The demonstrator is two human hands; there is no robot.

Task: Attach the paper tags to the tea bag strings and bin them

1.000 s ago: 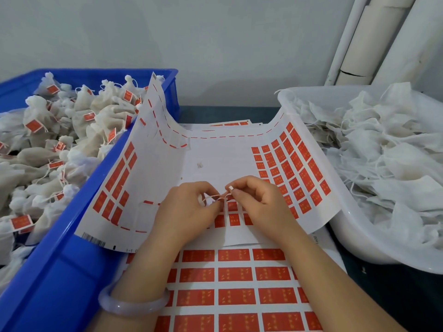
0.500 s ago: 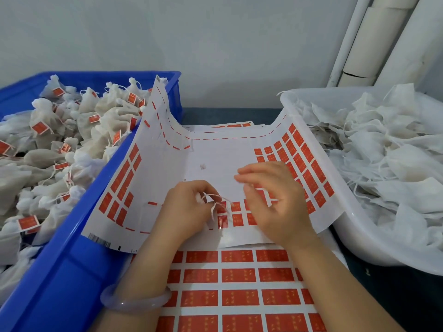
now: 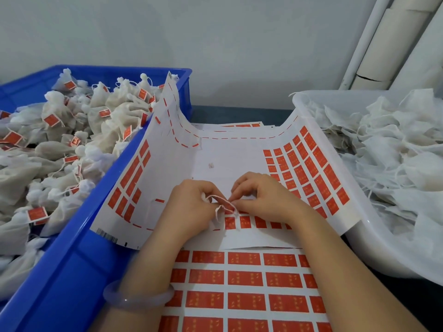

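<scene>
My left hand [image 3: 191,207] is closed around a small white tea bag, mostly hidden in the fist, and pinches its white string [image 3: 217,200]. My right hand [image 3: 261,197] pinches an orange paper tag [image 3: 227,204] against that string, just above the bottom row of tags. Both hands rest on a curled white tag sheet [image 3: 215,152] with orange tags along its sides. The blue bin [image 3: 79,248] on the left holds several tagged tea bags [image 3: 72,144]. The white tub [image 3: 359,236] on the right holds several untagged tea bags [image 3: 395,159].
A flat full sheet of orange tags [image 3: 244,281] lies under my forearms. A pale bracelet [image 3: 139,295] sits on my left wrist. White pipes [image 3: 388,44] stand at the back right against the grey wall. Dark table shows at the lower right.
My right hand left the string, reached over the sheet's tag rows, and has come back to the string with an orange tag. My left hand stayed closed on the tea bag.
</scene>
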